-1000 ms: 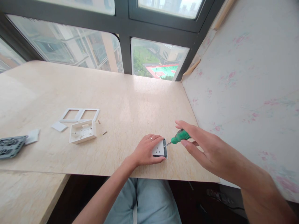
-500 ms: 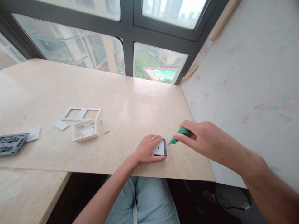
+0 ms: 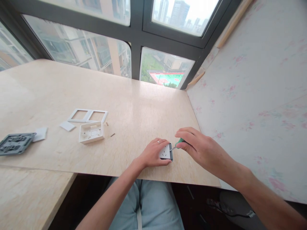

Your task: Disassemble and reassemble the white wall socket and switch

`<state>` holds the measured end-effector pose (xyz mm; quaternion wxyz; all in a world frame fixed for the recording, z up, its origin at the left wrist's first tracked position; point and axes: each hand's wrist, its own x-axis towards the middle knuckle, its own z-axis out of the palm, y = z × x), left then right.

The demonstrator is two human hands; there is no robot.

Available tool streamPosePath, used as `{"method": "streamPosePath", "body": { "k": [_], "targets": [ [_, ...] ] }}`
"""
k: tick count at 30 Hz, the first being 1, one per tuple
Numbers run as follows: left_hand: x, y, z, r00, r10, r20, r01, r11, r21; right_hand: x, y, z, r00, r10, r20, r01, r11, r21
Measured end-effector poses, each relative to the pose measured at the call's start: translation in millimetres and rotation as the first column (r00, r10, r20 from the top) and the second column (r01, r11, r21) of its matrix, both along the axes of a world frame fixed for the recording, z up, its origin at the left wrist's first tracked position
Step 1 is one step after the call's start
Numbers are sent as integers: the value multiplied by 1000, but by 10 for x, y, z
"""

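Note:
On the tabletop near its front edge, my left hand [image 3: 153, 154] grips a wall socket [image 3: 164, 152] with a white face and a dark grey frame. Part of the socket lies hidden under my fingers. My right hand [image 3: 192, 141] is wrapped round a screwdriver [image 3: 179, 143] with a green handle, most of which the fingers cover. The metal shaft slants down to the left, and its tip meets the grey frame at the socket's right edge.
To the left lie a white double frame [image 3: 88, 115], an open white mounting box [image 3: 91, 132], a small white plate [image 3: 67, 126] and a screw [image 3: 112, 134]. Farther left, a grey socket module [image 3: 16, 143] touches a white cover [image 3: 41, 134]. A papered wall [image 3: 251, 95] bounds the right side.
My right hand has turned and shifted its grip, now covering more of the screwdriver's handle. My left hand still holds the socket. The camera view has shifted slightly.

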<state>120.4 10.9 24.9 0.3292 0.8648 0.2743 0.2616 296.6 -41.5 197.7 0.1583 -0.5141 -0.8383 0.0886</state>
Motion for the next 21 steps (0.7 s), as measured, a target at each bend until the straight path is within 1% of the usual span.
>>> {"method": "streamPosePath", "body": {
  "k": [2, 5, 7, 9, 11, 13, 14, 16, 18, 21],
  "targets": [
    [-1, 0, -10, 1000, -1, 1, 1, 1000, 5, 40, -29, 10, 998, -16, -56, 11, 996, -86],
    [-1, -1, -18, 1000, 2, -1, -2, 1000, 11, 141, -49, 71, 995, -59, -85, 42, 980, -194],
    [2, -1, -18, 1000, 6, -9, -6, 1000, 11, 194, -47, 128, 994, -82, -69, 61, 964, -260],
    [4, -1, -13, 1000, 7, -16, -7, 1000, 11, 213, -36, 178, 993, -120, -19, 109, 948, -298],
    [5, -2, -4, 1000, 4, -19, -4, 1000, 12, 201, -19, 201, 980, -189, 70, 201, 942, -270],
    [5, -3, 8, 1000, 4, -23, -3, 1000, 14, 174, -2, 188, 950, -260, 175, 290, 940, -179],
    [4, -5, 15, 1000, 5, -26, -4, 1000, 15, 161, 5, 171, 931, -288, 225, 320, 940, -122],
    [2, -6, 26, 1000, 7, -31, -7, 1000, 12, 146, 11, 129, 900, -318, 298, 340, 940, -23],
    [2, -6, 30, 1000, 6, -30, -6, 1000, 8, 150, -2, 97, 903, -312, 297, 324, 946, 10],
    [5, -2, 13, 1000, 4, -23, -4, 1000, 11, 188, -47, 86, 959, -235, 155, 250, 965, -84]
  ]
}}
